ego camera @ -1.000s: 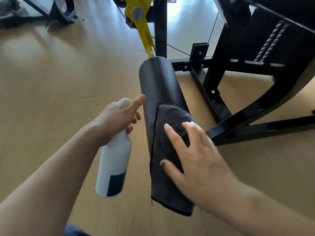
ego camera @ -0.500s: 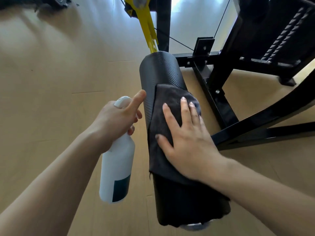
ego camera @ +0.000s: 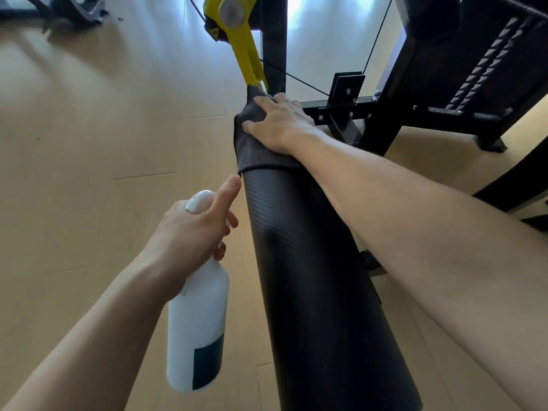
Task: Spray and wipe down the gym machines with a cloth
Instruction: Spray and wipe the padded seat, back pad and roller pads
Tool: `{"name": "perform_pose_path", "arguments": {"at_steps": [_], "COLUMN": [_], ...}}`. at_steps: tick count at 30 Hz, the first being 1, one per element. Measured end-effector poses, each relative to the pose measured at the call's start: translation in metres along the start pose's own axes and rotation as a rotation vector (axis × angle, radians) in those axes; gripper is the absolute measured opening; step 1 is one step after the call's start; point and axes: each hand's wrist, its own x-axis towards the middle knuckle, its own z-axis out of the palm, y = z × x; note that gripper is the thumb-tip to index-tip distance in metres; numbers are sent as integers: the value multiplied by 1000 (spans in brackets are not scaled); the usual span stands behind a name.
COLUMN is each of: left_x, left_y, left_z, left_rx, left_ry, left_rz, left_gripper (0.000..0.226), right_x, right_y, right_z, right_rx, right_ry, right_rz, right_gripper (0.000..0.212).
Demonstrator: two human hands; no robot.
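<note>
Two hands are busy on one padded roller [ego camera: 311, 262] of the gym machine. The right hand [ego camera: 278, 123] lies flat and spread on a dark grey cloth [ego camera: 249, 143], fingers loosely splayed, pressing it over the roller's far end; just beyond its fingertips the yellow arm [ego camera: 243, 46] joins the pad. The left hand [ego camera: 192, 229] is wrapped around the neck of a white spray bottle [ego camera: 197, 321], thumb lifted and pointing toward the roller, the bottle hanging just beside the pad on that hand's inner side. Whether the trigger is being squeezed cannot be told. Judging by the cloth sitting at the far end, the wipe along the top of this pad looks nearly run out, though no wet sheen shows to confirm it. The underside, the black frame [ego camera: 382, 126] off to the right hand's outer side, and any other machines appear left to do.
</note>
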Motion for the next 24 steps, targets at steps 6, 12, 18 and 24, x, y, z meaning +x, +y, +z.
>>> {"name": "perform_pose_path", "arguments": {"at_steps": [6, 12, 18, 24], "left_x": [-14, -15, -5, 8], "left_y": [5, 3, -2, -10], "left_z": [-7, 2, 8, 8], "left_rx": [-3, -65, -66, -66], "left_ry": [35, -2, 0, 3], "left_rz": [24, -50, -55, -55], "left_gripper": [71, 74, 73, 72], "right_x": [-43, -224, -347, -267], "right_y": [0, 2, 0, -4], "right_z": [7, 26, 57, 49], "right_rx": [20, -108, -291, -295], "right_ry": [-70, -79, 78, 51], "right_rz": [131, 39, -31, -146], "right_gripper": [95, 82, 51, 56]}}
